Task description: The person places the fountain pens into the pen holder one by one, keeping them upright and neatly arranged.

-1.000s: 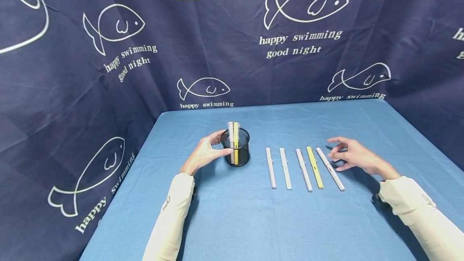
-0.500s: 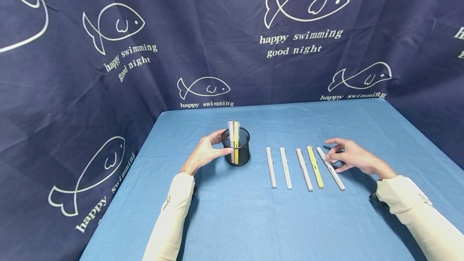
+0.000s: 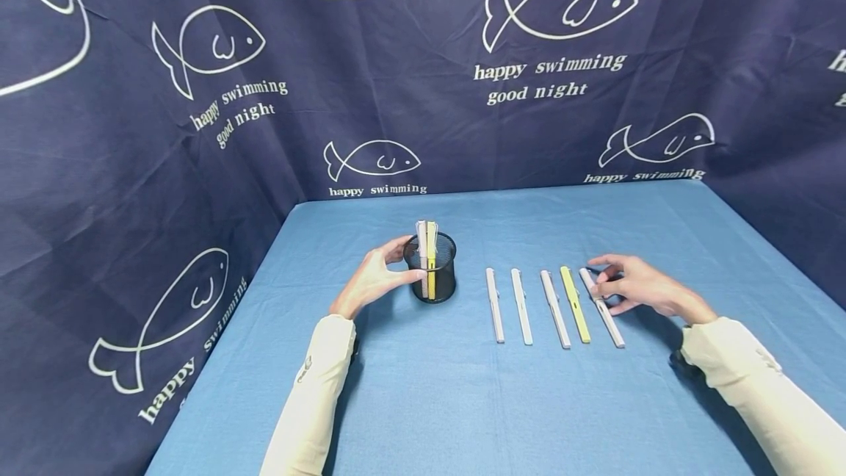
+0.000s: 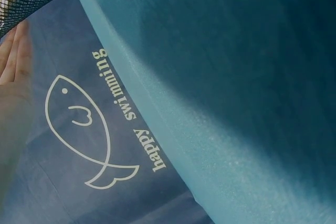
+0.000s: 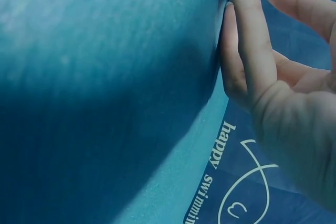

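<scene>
My left hand [image 3: 375, 279] holds a black mesh pen holder [image 3: 444, 286] from its left side, thumb in front and fingers behind. Upright in the holder are a pale pen [image 3: 421, 241] and a yellow pen [image 3: 432, 244]. On the right, my right hand [image 3: 644, 287] pinches the rightmost pale pen [image 3: 611, 327] near its upper part; the pen lies slanted on the cloth. In the right wrist view the thumb [image 5: 252, 35] is straight and the index finger [image 5: 302, 6] stands apart; the grip itself is mostly hidden.
Left of that pen lie a yellow pen [image 3: 575, 305], a pale pink pen [image 3: 555, 311] and two whitish pens, one bluish [image 3: 521, 307] and one pinkish [image 3: 494, 305]. A blue cloth [image 3: 463, 410] covers the table. Navy fish-print curtains [image 3: 449, 109] hang behind it.
My right hand has moved slightly left onto the rightmost pen, and its fingers have come around it. That pen has turned a little. The left hand and pen holder have stayed put.
</scene>
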Available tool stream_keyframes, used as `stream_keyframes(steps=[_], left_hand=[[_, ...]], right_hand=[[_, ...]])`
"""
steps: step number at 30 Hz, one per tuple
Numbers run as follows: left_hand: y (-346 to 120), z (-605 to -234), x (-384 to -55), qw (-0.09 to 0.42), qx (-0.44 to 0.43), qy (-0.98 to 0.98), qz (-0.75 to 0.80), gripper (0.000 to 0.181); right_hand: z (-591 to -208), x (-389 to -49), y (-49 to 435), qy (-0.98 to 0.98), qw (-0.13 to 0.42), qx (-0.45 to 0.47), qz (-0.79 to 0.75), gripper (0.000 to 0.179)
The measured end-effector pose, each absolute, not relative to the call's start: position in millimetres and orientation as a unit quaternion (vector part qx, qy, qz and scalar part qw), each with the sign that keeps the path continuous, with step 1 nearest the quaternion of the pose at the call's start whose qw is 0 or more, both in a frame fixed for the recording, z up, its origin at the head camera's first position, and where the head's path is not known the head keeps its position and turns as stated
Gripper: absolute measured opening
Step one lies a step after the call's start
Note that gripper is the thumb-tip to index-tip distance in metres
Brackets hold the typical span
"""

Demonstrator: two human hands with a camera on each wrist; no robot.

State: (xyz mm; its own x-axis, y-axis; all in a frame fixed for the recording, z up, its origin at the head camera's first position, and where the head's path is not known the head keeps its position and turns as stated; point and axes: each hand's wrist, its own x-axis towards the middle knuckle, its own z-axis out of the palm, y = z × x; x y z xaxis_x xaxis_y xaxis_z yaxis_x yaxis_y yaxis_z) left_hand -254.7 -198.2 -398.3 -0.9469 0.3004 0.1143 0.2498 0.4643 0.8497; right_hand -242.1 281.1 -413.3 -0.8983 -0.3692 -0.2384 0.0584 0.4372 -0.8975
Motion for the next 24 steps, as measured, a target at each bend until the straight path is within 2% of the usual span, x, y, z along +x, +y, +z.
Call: stream_keyframes(steps=[24], left_hand=[[-198.5,-399.3,-256.1,0.024,0.156,0.857,0.491,0.080]], right_hand=[[-414.6,-244.0,277.4,0.830,0.202,-0.105,-0.509,0.068]])
